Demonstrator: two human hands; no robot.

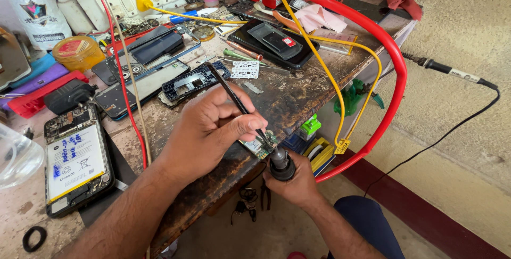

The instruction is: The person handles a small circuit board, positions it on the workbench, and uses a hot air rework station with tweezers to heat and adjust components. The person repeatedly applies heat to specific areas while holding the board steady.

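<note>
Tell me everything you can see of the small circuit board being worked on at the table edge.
The small circuit board is green with tiny metallic parts on its face, mostly hidden. It lies flat at the worn wooden table's front edge. The left hand covers its left part and holds black tweezers whose tips meet it. The black hot-air nozzle, gripped by the right hand, points at its right end from below the edge; whether it touches is unclear.

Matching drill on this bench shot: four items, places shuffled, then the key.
1. thin black tweezers
2. small green circuit board
3. thick red hose
4. opened phone with white battery

a. lying at the worn table's left end
b. arcing past the table's right edge
c. pinched in the left hand
d. at the table's front edge, by the right hand

1-c, 2-d, 3-b, 4-a
</note>
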